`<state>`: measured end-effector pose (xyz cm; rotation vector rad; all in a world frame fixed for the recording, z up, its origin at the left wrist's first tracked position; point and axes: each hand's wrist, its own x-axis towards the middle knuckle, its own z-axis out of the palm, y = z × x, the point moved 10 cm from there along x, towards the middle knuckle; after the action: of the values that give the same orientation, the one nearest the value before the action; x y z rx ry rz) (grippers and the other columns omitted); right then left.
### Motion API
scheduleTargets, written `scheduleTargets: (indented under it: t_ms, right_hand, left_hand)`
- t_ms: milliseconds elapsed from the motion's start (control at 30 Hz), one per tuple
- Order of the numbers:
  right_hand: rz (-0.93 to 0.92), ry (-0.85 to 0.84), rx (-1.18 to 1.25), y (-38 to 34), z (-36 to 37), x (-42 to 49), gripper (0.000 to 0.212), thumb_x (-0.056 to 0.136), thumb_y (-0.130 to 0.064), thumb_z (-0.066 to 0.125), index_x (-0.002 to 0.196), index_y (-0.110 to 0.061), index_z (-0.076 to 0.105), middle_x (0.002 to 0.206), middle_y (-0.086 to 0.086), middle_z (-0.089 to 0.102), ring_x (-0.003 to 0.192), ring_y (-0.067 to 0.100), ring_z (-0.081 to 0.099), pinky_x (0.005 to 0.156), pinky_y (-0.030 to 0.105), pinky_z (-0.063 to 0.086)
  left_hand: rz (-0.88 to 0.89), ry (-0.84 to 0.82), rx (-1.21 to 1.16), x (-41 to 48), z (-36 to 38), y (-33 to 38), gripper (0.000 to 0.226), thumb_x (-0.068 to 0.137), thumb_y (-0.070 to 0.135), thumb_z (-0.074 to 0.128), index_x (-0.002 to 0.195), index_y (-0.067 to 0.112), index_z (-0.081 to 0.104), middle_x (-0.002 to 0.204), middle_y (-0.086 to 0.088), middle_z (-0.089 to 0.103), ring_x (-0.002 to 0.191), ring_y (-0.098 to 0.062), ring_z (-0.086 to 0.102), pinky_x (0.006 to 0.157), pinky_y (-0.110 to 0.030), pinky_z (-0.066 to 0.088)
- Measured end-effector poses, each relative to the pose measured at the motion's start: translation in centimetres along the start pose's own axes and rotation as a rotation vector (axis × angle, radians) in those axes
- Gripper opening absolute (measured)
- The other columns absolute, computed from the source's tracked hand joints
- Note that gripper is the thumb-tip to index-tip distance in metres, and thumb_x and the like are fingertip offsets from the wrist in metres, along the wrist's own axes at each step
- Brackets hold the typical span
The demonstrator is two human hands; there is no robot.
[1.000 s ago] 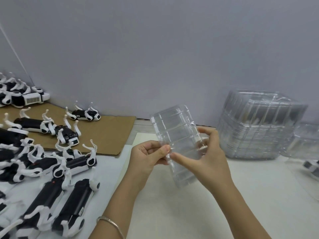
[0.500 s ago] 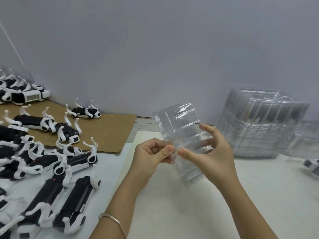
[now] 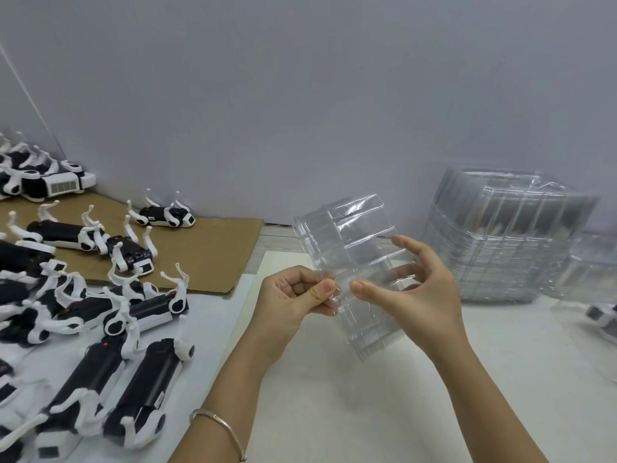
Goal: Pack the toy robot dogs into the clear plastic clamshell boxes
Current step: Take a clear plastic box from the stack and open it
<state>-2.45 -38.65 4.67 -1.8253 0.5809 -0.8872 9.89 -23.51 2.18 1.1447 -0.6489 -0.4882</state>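
We held the clear box (image 3: 354,259) off the tabletop (image 3: 367,412): our left hand (image 3: 287,302) pinched its nine-o'clock edge, our right hand (image 3: 414,292) gripped it from three o'clock, thumb in front, fingers (image 3: 399,241) curled behind the plastic.

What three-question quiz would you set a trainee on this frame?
1. True or false: the left hand alone holds the clear clamshell box.
2. Fill in: the toy robot dogs lie on the person's ___ side.
3. Where is the stack of empty clamshell boxes? A: right of the hands, by the wall. B: among the dogs. C: under the held box.
Key: 1 false, the right hand holds it too; 2 left; 3 A.
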Motion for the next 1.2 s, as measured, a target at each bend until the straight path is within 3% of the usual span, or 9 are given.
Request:
scheduleTargets:
  t_ms: [267,367,467,600,700,800,900,1000,1200]
  right_hand:
    - [-0.012,0.029,0.007,0.0,-0.8,0.2,0.078,0.043,-0.049,0.093,0.110,-0.060,0.054,0.079,-0.017,0.067,0.062,-0.002,0.055,0.072,0.032,0.050]
    - [-0.011,0.061,0.037,-0.1,-2.1,0.7,0.082,0.043,-0.048,0.093,0.116,-0.051,0.058,0.077,-0.008,0.069,0.074,0.013,0.062,0.084,0.045,0.056]
    - [-0.013,0.099,0.068,-0.1,-4.0,1.1,0.086,0.037,-0.056,0.089,0.116,-0.050,0.058,0.078,-0.002,0.068,0.076,0.022,0.068,0.081,0.048,0.057]
    - [-0.013,0.007,-0.009,-0.7,-2.8,0.8,0.090,0.035,-0.062,0.084,0.118,-0.056,0.050,0.085,-0.004,0.066,0.065,0.007,0.064,0.064,0.032,0.056]
    - [-0.028,-0.033,-0.096,-1.2,-0.9,-0.1,0.093,0.042,-0.064,0.084,0.125,-0.055,0.043,0.086,-0.010,0.063,0.066,0.006,0.061,0.068,0.037,0.056]
    - [-0.104,-0.057,-0.167,-2.2,0.5,-1.0,0.086,0.046,-0.067,0.078,0.121,-0.063,0.038,0.085,-0.021,0.061,0.069,-0.001,0.059,0.066,0.031,0.053]
    - [-0.130,-0.081,-0.127,-2.6,1.6,-1.5,0.073,0.051,-0.064,0.079,0.114,-0.064,0.042,0.091,-0.031,0.057,0.065,-0.003,0.058,0.058,0.018,0.047]
    - [-0.084,-0.041,0.042,-1.9,1.3,-1.1,0.059,0.063,-0.042,0.086,0.112,-0.054,0.055,0.083,-0.012,0.064,0.054,0.001,0.053,0.054,0.013,0.044]
    - [-0.112,0.047,0.164,-2.2,-0.6,-0.4,0.042,0.066,-0.043,0.077,0.105,-0.045,0.065,0.083,-0.010,0.068,0.061,0.020,0.058,0.064,0.030,0.056]
  left_hand:
    - [0.001,0.000,0.015,-0.2,0.0,0.1,0.005,0.070,0.018,0.073,0.066,0.017,0.075,0.076,-0.010,0.074,0.058,-0.017,0.067,0.060,-0.025,0.057]
    - [-0.005,0.003,0.022,-0.2,-0.1,0.1,0.004,0.070,0.020,0.074,0.066,0.019,0.075,0.076,-0.009,0.074,0.058,-0.016,0.067,0.060,-0.025,0.056]
    - [-0.025,0.024,-0.008,0.0,-0.8,-0.2,0.004,0.068,0.021,0.076,0.071,0.019,0.078,0.077,-0.006,0.074,0.060,-0.014,0.066,0.061,-0.024,0.056]
    - [-0.058,0.053,-0.025,0.2,-1.1,-0.5,0.021,0.065,0.027,0.078,0.083,0.016,0.079,0.086,-0.013,0.075,0.073,-0.019,0.068,0.066,-0.027,0.057]
    - [-0.046,0.058,0.037,0.3,-0.5,0.0,0.034,0.068,0.032,0.076,0.096,0.012,0.073,0.091,-0.011,0.076,0.077,-0.019,0.072,0.067,-0.026,0.058]
    - [-0.025,0.091,0.130,0.0,0.0,0.7,0.044,0.065,0.041,0.076,0.096,0.009,0.072,0.087,-0.010,0.076,0.073,-0.017,0.072,0.065,-0.025,0.058]
    - [-0.006,0.154,0.152,-0.1,-0.2,1.0,0.029,0.068,0.029,0.079,0.089,0.009,0.072,0.076,-0.008,0.075,0.065,-0.013,0.071,0.056,-0.018,0.053]
    - [-0.050,0.150,0.059,0.0,-0.4,0.5,0.019,0.077,0.014,0.075,0.090,0.002,0.069,0.062,0.001,0.069,0.057,-0.006,0.066,0.056,-0.016,0.052]
    - [-0.111,0.125,0.046,0.4,-1.1,-0.7,0.037,0.070,0.029,0.072,0.097,0.003,0.070,0.083,-0.006,0.075,0.076,-0.017,0.068,0.068,-0.026,0.058]
